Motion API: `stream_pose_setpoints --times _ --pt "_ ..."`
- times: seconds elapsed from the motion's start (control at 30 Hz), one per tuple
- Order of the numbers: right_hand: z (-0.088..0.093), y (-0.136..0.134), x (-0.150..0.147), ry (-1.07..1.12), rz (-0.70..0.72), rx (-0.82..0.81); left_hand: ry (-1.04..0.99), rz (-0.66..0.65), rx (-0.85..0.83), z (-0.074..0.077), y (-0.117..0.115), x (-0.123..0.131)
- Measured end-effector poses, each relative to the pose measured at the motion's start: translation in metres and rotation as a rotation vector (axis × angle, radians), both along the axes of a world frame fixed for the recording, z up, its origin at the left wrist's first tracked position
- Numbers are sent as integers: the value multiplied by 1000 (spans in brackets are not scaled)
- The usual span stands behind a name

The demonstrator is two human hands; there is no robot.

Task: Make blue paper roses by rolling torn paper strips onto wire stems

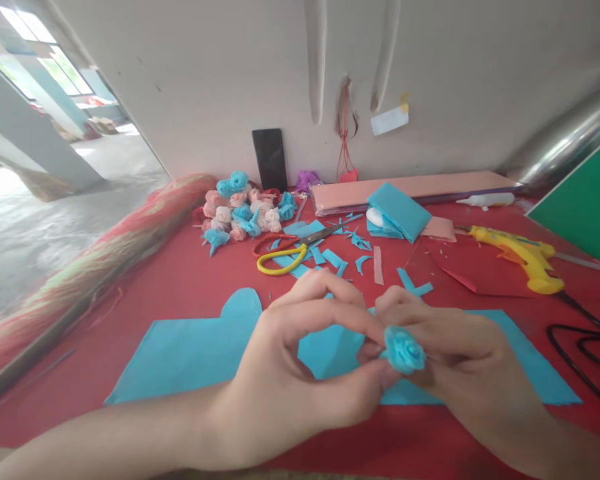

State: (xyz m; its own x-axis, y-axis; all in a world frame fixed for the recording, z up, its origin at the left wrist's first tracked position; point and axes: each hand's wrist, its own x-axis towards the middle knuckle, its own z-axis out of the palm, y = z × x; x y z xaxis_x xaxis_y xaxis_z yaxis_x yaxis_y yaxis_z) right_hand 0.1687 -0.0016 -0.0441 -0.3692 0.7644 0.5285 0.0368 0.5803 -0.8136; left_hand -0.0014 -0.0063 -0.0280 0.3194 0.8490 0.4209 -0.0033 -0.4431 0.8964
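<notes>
Rose, paper, blue: one. The blue paper rose (404, 348) sits lower centre of the frame, lifted above the table, face toward the camera.

Hands: two. The left hand (290, 363) comes in from the lower left, thumb and forefinger pinched on the rose's left edge, the other fingers arched above. The right hand (460, 363) comes in from the lower right, fingers curled close round the rose from behind and beneath.

Sheet, blue paper (190, 353): one, large, flat on the red table (180, 280) directly under both hands, with a rounded tab cut at its upper edge.

Scissors (290, 252): one pair, one yellow loop and one red, centre of the frame, lying among blue paper scraps (330, 257), more than ten.

Strip, pink paper (378, 265): one, just right of the scraps.

Finished roses (243, 210): one heap, upper centre-left, blue and pale pink mixed, roughly a dozen; overlap prevents an exact count.

Folded blue paper (397, 212): one wad, upper centre, beside the long pink paper stack (410, 190).

Glue gun (525, 257), yellow: one, at right, near a black cable (580, 340).

Glue bottle (485, 199), white: one, lying down, upper right.

Phone (270, 159), dark: one, leaning on the wall.

Green board (585, 200): one, far right.
</notes>
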Motion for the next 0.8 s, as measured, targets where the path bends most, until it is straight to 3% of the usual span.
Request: stream_pose_setpoints --times 0.2,0.43,0.53,0.57,0.6,0.7,0.8 --pt "1 3 8 -100 11 259 124 -17 175 8 0 -2" --pt "7 2 23 -348 -117 578 238 35 375 17 1 1" --pt "13 0 29 -398 -221 680 176 -1 362 19 -2 2" --pt "15 0 30 -503 -131 700 151 -1 336 19 -4 2" --pt "16 1 30 -486 -131 724 138 -2 302 20 -5 1" --pt "16 4 25 -312 -118 595 166 -26 173 20 -8 -3" --pt "8 8 14 -55 17 161 183 -83 21 18 -5 -6"
